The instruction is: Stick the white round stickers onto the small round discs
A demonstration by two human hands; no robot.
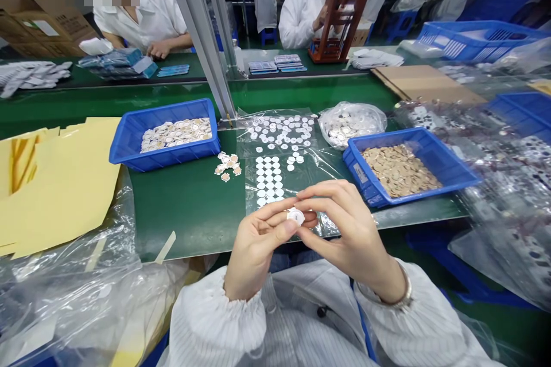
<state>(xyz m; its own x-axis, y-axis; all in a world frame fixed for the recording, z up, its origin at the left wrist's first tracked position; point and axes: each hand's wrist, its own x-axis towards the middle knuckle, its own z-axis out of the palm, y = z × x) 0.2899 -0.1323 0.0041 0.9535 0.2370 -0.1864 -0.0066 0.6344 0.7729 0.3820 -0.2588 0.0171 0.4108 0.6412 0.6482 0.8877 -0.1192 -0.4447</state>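
A small white round disc (pixel 296 216) with a faint dark mark at its middle is held up over the table's near edge. My left hand (pixel 262 235) pinches it, thumb on its face and fingers behind. From the right, my right hand (pixel 344 221) closes on its rim with curved forefinger and thumb. Just beyond my hands, white discs (pixel 270 178) lie in neat rows on a clear plastic sheet (pixel 301 183). Farther back on the sheet are scattered white discs (pixel 282 131). Left of it is a small pile of white and tan round pieces (pixel 227 165).
A blue bin (pixel 172 158) of whitish pieces stands left; another blue bin (pixel 357 175) holds tan discs at right. Behind it sits a clear bag (pixel 353 120) of discs. Yellow sheets (pixel 86 183) lie far left. A metal post (pixel 202 34) rises mid-table. Co-workers sit across.
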